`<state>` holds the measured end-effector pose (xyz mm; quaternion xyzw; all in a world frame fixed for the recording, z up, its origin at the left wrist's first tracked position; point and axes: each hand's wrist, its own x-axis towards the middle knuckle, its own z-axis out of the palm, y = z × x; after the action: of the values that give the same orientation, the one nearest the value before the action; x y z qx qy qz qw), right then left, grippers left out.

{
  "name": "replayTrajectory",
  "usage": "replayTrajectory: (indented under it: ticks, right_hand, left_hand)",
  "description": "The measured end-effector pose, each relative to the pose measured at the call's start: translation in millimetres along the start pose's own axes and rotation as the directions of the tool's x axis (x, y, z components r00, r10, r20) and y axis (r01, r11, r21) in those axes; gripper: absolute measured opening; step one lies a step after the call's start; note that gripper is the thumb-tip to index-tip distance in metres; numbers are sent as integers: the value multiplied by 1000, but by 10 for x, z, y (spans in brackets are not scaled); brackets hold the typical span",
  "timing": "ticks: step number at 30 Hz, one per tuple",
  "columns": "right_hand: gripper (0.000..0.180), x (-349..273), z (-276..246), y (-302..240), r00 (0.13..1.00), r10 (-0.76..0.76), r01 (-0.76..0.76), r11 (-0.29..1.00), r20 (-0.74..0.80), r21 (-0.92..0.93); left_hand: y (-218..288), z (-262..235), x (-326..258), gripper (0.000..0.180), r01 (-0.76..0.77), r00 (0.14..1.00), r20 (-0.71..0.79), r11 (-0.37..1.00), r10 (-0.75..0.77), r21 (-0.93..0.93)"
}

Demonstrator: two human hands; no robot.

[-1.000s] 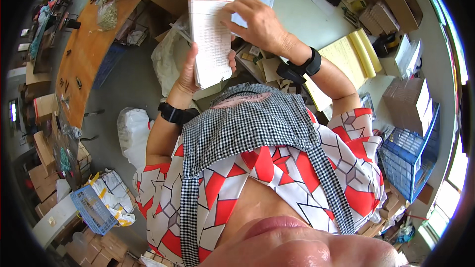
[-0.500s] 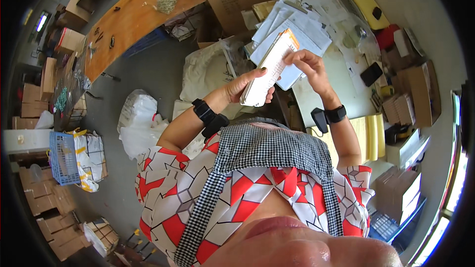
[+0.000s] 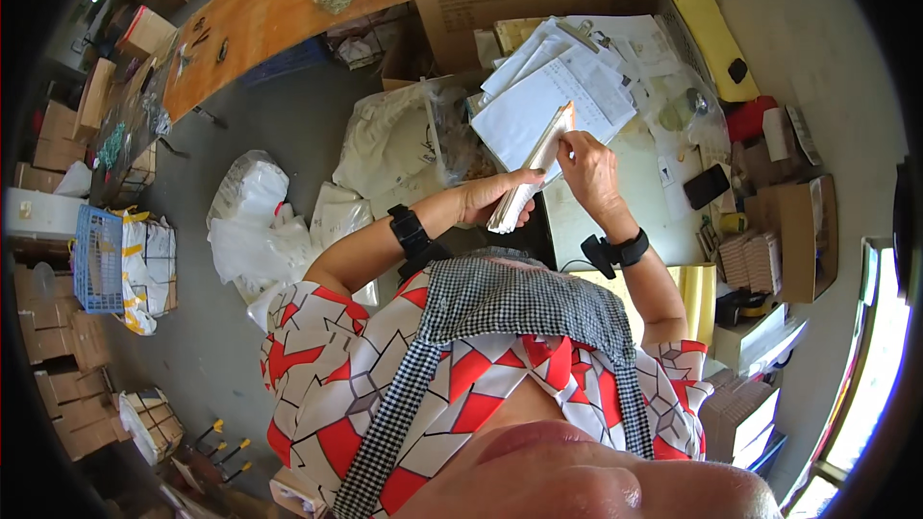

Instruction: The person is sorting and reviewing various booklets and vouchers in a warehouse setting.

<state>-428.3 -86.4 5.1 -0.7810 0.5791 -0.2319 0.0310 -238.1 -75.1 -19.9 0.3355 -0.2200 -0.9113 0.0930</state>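
A narrow, thick stack of white paper slips (image 3: 535,169), with some orange at its far end, is held up in front of my chest. My left hand (image 3: 492,196) is closed round its near part, thumb on top and fingers beneath. At the far part of the stack, my right hand (image 3: 590,171) has its fingers bent and pressed against the right edge; exactly which slips they pinch is hidden. Below the stack lie several loose printed sheets (image 3: 538,111), with a clipboard (image 3: 582,36) at their far end.
A pale desk (image 3: 615,216) holds a black phone (image 3: 707,186) and a yellow folder (image 3: 711,43). On the right stands an open cardboard box (image 3: 808,240). White plastic bags (image 3: 252,231) lie on the floor at left, near a blue crate (image 3: 99,259). A wooden table (image 3: 260,24) stands farther off.
The stack has turned from showing its broad printed face to showing more of its edge, and sits slightly lower. My right hand has come down with it, fingers more curled.
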Motion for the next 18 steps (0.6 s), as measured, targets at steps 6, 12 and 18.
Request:
replayTrajectory:
  ticks: [6,12,18]
  right_hand:
    - [7,-149,-107,9,886,70,-463,118,458,878]
    - [8,-565,-53,116,854,147,-491,-85,499,867]
    - [13,-1690,193,781,724,571,-643,355,387,678]
  left_hand:
    - [-205,86,-356,60,-32,999,8,996,32,-87]
    - [-794,-214,-1115,67,103,981,174,987,-80,-127]
    - [-1654,-437,-2347,64,83,991,132,934,-39,-347]
